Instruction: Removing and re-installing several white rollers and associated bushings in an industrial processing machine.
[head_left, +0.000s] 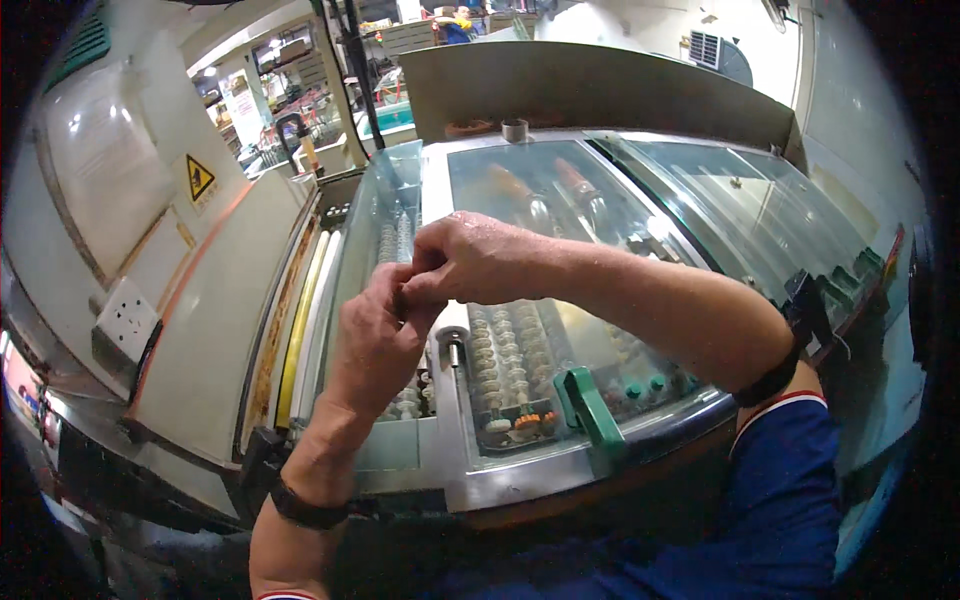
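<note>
My left hand (375, 335) and my right hand (475, 262) meet above a machine with glass covers. Fingers of both are closed and press together at the tips. What they hold, if anything, is hidden by the fingers. Wet drops show on the back of the right hand. Just below them is a white roller (453, 318) with a metal shaft end (455, 353), lying along the metal frame (500, 487). Under the glass cover (490, 185), rows of ribbed rollers (487, 360) run away from me.
A green handle (590, 410) sticks up from the cover's near edge. Another glass cover (740, 185) lies to the right, and a grey upright panel (600, 90) closes off the back. At left stand a yellow bar (303, 330), a white socket box (126, 322) and a warning sign (200, 178).
</note>
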